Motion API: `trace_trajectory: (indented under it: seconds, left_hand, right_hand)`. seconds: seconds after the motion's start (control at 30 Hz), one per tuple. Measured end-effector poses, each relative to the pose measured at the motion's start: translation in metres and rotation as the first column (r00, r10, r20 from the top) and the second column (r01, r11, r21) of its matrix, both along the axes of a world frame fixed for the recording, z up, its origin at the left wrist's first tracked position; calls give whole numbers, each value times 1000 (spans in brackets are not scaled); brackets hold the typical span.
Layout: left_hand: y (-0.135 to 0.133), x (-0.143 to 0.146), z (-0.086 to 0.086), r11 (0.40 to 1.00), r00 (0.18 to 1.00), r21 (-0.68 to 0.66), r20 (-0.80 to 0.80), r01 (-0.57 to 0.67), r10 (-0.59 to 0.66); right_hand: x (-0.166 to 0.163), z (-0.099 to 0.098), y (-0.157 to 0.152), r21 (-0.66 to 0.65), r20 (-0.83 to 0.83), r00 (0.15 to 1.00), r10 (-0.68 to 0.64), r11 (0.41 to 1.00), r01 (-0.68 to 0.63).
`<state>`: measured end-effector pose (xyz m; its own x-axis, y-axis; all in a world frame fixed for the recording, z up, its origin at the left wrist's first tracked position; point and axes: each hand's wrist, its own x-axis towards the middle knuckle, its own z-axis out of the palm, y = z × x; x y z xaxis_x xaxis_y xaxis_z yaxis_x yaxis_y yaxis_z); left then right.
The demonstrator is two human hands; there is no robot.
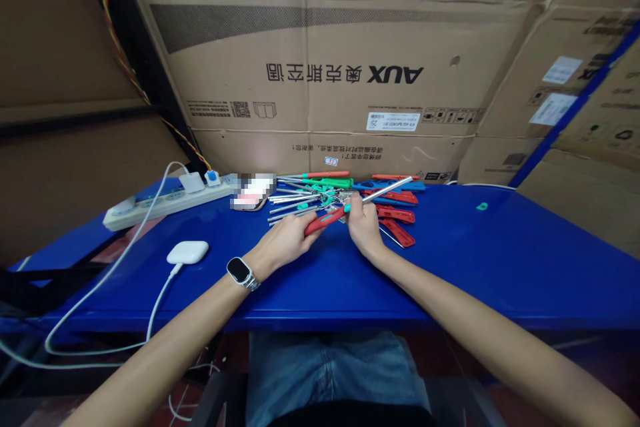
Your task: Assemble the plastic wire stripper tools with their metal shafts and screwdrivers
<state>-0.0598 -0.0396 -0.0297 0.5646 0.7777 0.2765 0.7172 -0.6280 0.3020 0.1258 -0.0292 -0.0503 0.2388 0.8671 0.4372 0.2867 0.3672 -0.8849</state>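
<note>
A long-necked lighter with a red handle (pixel 328 219) and a silver tube (pixel 387 189) is held between my hands, the tube slanting up to the right. My left hand (pixel 290 240) is closed round the rear of the handle. My right hand (pixel 363 223) grips the front, where handle meets tube, with the thumb near a small teal part (pixel 347 208). Just behind lie several loose silver tubes (pixel 293 199) and a heap of small teal pieces (pixel 327 195). Red handle shells (pixel 396 214) lie right of my right hand. A green handle (pixel 330 183) lies farther back.
A white power strip (pixel 150 207) with plugs, a phone (pixel 254 191) and a white earbud case (pixel 187 252) on a cable stand at the left. Cardboard (pixel 345 100) walls in the back of the blue table (pixel 490 260). One teal piece (pixel 481 206) lies apart at the right.
</note>
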Motion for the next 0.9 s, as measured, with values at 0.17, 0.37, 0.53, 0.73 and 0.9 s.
trace_trajectory:
  seconds: [0.17,0.37,0.53,0.73,0.9]
  left_hand:
    - [0,2,-5,998,998,53,-51,-24,27]
    - [1,1,-7,1000,1000,26,20,-2,2]
    - [5,0,-4,999,999,21,27,-36,35]
    - [4,3,-3,996,997,57,40,-62,60]
    - [2,1,-7,1000,992,23,129,15,-18]
  right_hand:
    - [-4,5,-4,-41,63,998,-30,999,32]
    - [-5,6,-4,38,33,999,39,998,-40]
    - [-7,-2,-2,8,-7,980,200,980,-200]
    - [-5,-4,-10,-95,9,814,580,811,-577]
    - [-4,0,-11,23,73,828,556,829,-559]
